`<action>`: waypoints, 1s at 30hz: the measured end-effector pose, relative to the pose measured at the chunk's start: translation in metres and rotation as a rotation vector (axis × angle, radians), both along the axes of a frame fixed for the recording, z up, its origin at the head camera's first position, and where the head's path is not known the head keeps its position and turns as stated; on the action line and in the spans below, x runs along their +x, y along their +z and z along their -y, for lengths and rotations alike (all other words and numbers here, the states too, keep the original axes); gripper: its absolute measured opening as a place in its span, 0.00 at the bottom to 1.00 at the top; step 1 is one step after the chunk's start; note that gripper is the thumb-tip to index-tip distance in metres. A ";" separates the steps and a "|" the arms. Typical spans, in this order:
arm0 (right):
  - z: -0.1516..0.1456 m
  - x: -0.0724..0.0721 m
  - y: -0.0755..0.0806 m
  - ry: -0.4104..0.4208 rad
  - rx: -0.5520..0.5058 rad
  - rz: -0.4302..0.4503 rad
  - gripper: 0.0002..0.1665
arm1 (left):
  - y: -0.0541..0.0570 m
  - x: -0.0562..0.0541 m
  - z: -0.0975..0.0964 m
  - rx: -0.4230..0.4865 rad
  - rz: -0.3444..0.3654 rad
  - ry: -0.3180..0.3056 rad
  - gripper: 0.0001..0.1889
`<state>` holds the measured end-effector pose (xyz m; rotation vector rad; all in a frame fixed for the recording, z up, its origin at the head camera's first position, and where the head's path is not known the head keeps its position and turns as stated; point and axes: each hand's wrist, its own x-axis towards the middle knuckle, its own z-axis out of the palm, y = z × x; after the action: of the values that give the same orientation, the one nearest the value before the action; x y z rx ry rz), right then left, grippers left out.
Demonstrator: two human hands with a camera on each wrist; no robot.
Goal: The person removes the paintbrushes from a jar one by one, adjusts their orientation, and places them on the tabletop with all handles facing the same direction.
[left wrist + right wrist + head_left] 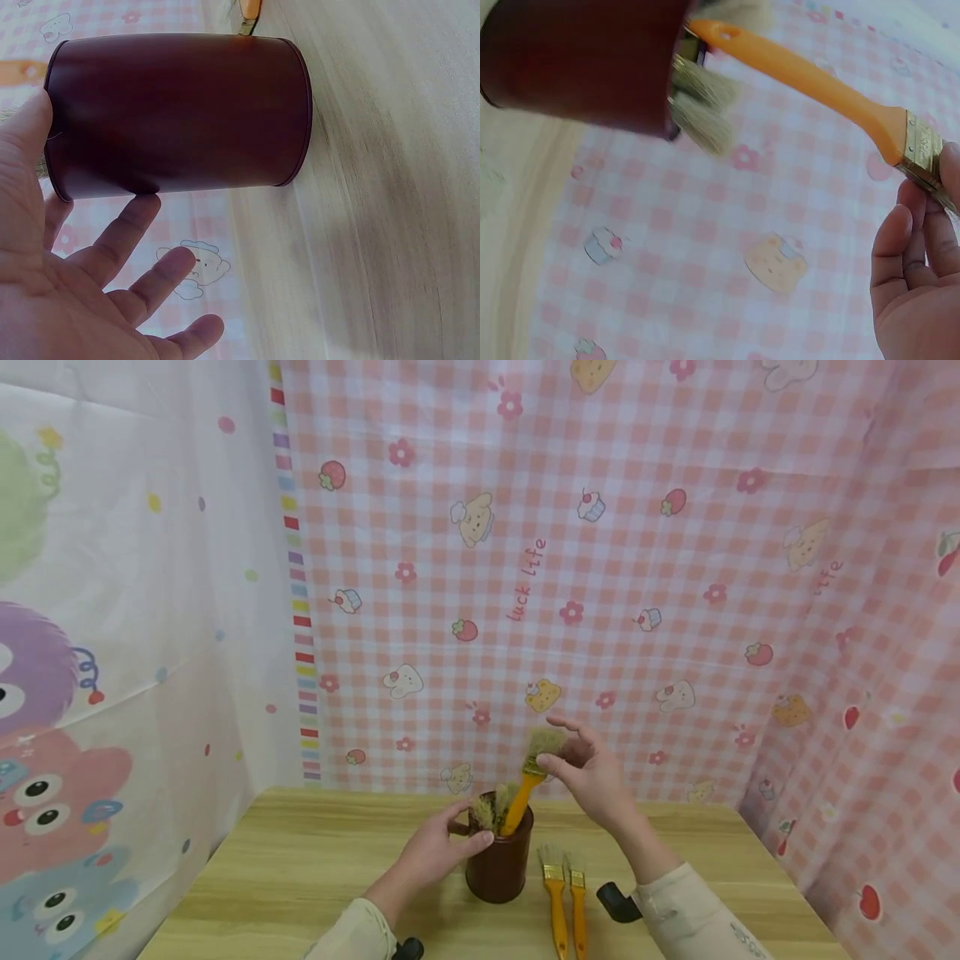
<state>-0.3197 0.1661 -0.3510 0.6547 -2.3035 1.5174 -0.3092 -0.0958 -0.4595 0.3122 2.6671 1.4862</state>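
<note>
A dark brown cylindrical cup [497,867] stands upright on the table, with several brushes' bristles [705,101] showing at its mouth. My left hand [431,852] holds the cup at its rim, thumb on the near side; in the left wrist view its other fingers spread beside the wall. Above the cup, my right hand [596,777] pinches a paintbrush [817,82] by its metal band, bristles up. The orange handle slants down with its end at the cup's mouth; how far inside it reaches, I cannot tell.
Two orange-handled paintbrushes, a wider one [557,906] and a narrower one [577,906], lie right of the cup on the wooden table [300,868]. A black piece [618,902] shows by the right sleeve. Behind the table hangs a pink checked curtain [525,652].
</note>
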 end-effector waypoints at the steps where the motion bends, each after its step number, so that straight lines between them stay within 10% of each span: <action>1: -0.003 0.001 0.003 -0.005 -0.004 -0.001 0.31 | 0.000 0.000 0.000 0.002 0.001 -0.001 0.41; 13: -0.065 0.003 -0.014 -0.106 0.169 0.059 0.30 | -0.005 0.001 0.000 0.009 -0.005 -0.006 0.42; 30: -0.130 -0.012 -0.069 -0.161 0.223 0.446 0.38 | -0.004 0.000 0.002 0.020 -0.008 -0.002 0.41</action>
<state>-0.3320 0.2958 -0.4201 0.1798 -2.8052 1.4597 -0.3093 -0.0976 -0.4636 0.3227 2.6582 1.5153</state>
